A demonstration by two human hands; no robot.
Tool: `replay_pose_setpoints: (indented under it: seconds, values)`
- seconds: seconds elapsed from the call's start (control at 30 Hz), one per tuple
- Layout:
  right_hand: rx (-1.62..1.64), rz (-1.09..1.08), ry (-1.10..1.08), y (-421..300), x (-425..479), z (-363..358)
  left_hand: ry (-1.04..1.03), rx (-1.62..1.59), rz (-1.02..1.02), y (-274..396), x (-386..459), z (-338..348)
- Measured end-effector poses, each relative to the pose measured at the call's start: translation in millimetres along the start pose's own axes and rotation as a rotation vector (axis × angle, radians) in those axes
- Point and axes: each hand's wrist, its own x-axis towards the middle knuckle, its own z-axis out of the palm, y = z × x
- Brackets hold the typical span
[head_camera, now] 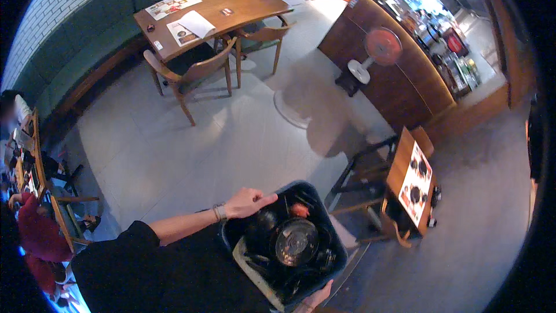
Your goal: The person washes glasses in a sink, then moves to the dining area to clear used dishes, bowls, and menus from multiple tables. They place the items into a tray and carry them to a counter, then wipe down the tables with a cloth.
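Note:
My left hand (247, 203), with a watch on its wrist, grips the upper left rim of a dark plastic tub (332, 226). At the tub's lower right corner, my right hand (320, 296) holds it from the outside, mostly hidden behind the wall. Inside lies a round dark dish (297, 242) with food scraps on it. A dark bowl (263, 221) sits left of it, partly in shadow. Beyond the dish is a crumpled reddish thing (299, 209) that I cannot identify. Along the tub's near left side runs a pale strip (256, 271), its nature unclear.
Ahead stands a wooden table (243, 11) with paper placemats and wooden chairs (195, 71). A small table (397, 165) is at the right. A fan (383, 47) stands by the wood-panelled counter (347, 26). People (41, 230) sit at the left.

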Motion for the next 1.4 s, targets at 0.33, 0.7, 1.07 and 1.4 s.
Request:
replay_pose_setpoints:
  seconds: [0.33, 0.7, 1.07, 1.4]
  values:
    - [0.152, 0.066, -0.219, -162.0, 381.4, 431.4, 0.356, -0.016, 0.051, 86.6, 421.0, -213.3]
    - [-0.304, -0.290, -0.206, -300.1, 775.2, 843.6, 0.263, -0.612, 0.004, 118.5, 902.0, -402.2]
    - [-0.300, -0.139, -0.450, -351.3, 1081.8, 1269.8, 0.036, -1.026, -0.021, 152.9, 1283.6, -612.6]
    - [0.013, 0.019, -0.613, -406.9, 1330.1, 1635.9, 0.729, -0.583, -0.174, 262.2, 1604.6, -824.0]
